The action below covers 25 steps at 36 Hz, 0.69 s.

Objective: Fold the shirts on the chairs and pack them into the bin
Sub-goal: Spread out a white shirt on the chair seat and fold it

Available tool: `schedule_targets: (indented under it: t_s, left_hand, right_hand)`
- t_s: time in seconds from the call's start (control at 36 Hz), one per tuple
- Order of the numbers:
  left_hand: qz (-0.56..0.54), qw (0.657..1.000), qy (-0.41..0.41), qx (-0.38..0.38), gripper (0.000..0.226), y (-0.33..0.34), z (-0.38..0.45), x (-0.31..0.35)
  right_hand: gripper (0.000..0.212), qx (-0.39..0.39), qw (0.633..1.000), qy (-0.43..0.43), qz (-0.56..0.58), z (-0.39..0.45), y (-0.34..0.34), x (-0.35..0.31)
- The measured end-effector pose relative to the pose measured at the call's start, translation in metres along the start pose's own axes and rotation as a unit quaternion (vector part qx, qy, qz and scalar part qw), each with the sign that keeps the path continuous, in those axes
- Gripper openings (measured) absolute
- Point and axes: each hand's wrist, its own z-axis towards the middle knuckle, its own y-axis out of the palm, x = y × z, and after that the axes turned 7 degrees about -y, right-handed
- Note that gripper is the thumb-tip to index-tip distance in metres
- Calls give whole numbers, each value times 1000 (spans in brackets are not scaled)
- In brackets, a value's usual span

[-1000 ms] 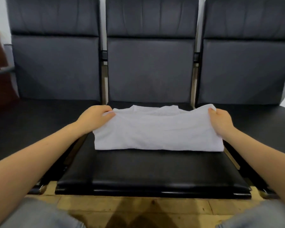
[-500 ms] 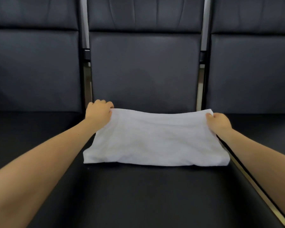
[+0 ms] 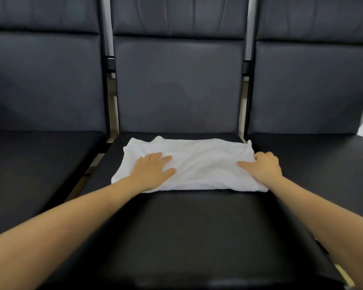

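Note:
A white shirt, folded into a wide rectangle, lies on the back half of the middle chair's black seat. My left hand lies flat on the shirt's left part, fingers straight and spread, pressing the cloth. At the shirt's right edge my right hand has its thumb stretched out on top of the cloth and its fingers curled round the edge. No bin is in view.
Three dark padded chairs stand side by side. The left seat and the right seat flank the middle one, with narrow gaps and metal frame bars between them. The backrests rise right behind the shirt.
Both hands gripped the shirt's far corners before. The left hand has since let go and now lies flat on the cloth, while the right hand has shifted to the right edge.

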Motion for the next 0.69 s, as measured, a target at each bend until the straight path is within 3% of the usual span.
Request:
schedule_targets:
  t_s: [0.17,0.25,0.31,0.39,0.47,0.56,0.69]
  left_hand:
    - [-3,1000,1,-25,60,-6,-42,-3]
    - [3,999,7,-37,60,-8,-65,-7]
    - [4,999,13,-50,60,-14,-75,-10]
    - [-26,999,10,-16,50,-27,-82,-16]
    - [-60,998,-18,17,38,-35,-86,-27]
    - [-81,996,-40,27,35,-40,-89,-40]
    - [-100,992,-58,39,32,-46,-88,-56]
  right_hand:
    - [50,-27,999,-44,2,-25,0,1]
    - [33,-17,994,-25,102,-45,-14,-7]
    - [33,-48,966,53,250,-54,-28,-11]
    - [47,-109,887,143,426,-67,-48,-18]
    - [19,-139,839,166,499,-73,-57,-29]
    - [17,-150,818,141,537,-74,-57,-43]
    - [16,-169,821,62,543,-71,-46,-93]
